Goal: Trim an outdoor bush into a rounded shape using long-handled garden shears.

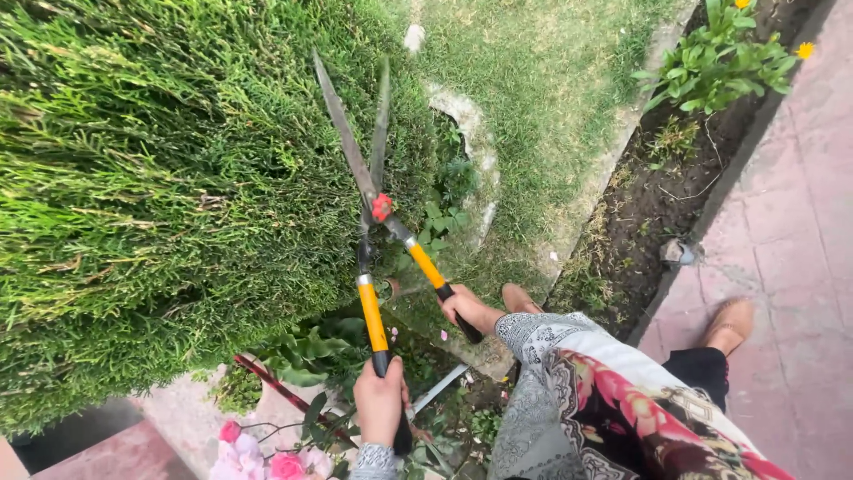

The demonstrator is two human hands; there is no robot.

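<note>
I hold a pair of hedge shears with long grey blades, a red pivot nut and orange-and-black handles. My left hand grips the near handle at the bottom middle. My right hand grips the other handle, a little higher and to the right. The blades stand slightly apart and point up into the side of a dense green conifer hedge that fills the left half of the view.
Grass lies beyond the hedge, edged by a soil bed with a leafy yellow-flowered plant. Reddish paving runs on the right, where my feet stand. Pink flowers and broad leaves sit below the shears.
</note>
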